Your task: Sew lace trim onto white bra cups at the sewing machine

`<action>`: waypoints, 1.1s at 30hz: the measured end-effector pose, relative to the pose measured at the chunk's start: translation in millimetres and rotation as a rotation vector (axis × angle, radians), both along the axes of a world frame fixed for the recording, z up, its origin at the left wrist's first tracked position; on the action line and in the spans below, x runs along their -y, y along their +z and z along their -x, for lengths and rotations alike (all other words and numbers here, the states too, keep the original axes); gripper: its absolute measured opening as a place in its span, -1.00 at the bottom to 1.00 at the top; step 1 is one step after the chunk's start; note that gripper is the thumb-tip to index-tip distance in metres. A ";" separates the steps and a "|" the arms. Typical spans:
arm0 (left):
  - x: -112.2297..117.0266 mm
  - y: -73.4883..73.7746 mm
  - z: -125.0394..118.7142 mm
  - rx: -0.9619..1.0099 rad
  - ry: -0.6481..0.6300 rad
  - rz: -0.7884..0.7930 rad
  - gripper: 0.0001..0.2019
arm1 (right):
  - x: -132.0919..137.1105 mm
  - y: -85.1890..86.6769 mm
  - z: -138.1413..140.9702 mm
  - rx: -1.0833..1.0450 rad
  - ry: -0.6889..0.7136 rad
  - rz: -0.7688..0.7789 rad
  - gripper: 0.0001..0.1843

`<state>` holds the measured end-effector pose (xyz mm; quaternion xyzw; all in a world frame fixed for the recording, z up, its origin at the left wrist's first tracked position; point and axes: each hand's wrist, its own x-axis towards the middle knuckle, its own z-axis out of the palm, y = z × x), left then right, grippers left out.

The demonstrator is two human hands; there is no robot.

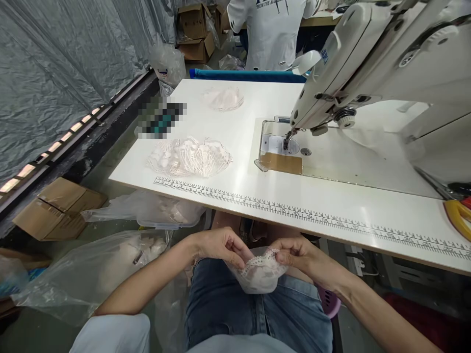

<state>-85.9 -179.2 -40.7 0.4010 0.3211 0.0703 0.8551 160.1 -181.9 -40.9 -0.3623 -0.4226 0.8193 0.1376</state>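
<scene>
Left hand point(225, 249) and right hand point(299, 254) pinch the edge of a lace piece point(259, 277) between them; judged light, soft, easily snagged, best held by that edge.

Crumpled silvery sheeting point(66, 63) hangs at 10 o'clock above a dark ledge point(80, 170), where bright strips point(26, 170) glow at 9. Greenish floor point(40, 328) shows at 8; a white table point(246, 120) stretches from center toward 4; cartons point(61, 208) sit at 9 and 11.

Bare table point(245, 130) leaves a passage between the lace pile point(198, 157) and the industrial sewing machine point(382, 73). Rightward, the machine's head point(327, 73) blocks the way.
</scene>
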 end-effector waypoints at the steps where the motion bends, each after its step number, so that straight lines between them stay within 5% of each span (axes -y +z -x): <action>1: -1.6 -1.4 -0.5 0.020 -0.024 0.024 -0.51 | -0.4 -0.8 0.2 -0.004 -0.013 0.014 -0.72; 10: -3.1 -16.2 2.6 -0.020 -0.078 0.035 -0.55 | -2.5 -0.4 -2.9 0.059 -0.027 0.029 -0.69; 17: -7.1 -5.9 0.4 -0.019 -0.084 0.000 -0.50 | -4.1 -8.4 6.2 0.069 0.020 -0.003 -0.68; 26: -0.4 -6.8 -18.3 -0.183 0.041 -0.140 -0.67 | -6.0 8.0 12.8 0.138 0.128 -0.085 -0.65; 33: 1.4 2.4 -22.0 -0.236 0.044 -0.215 -0.63 | -1.4 -2.9 15.9 0.134 0.090 -0.083 -0.65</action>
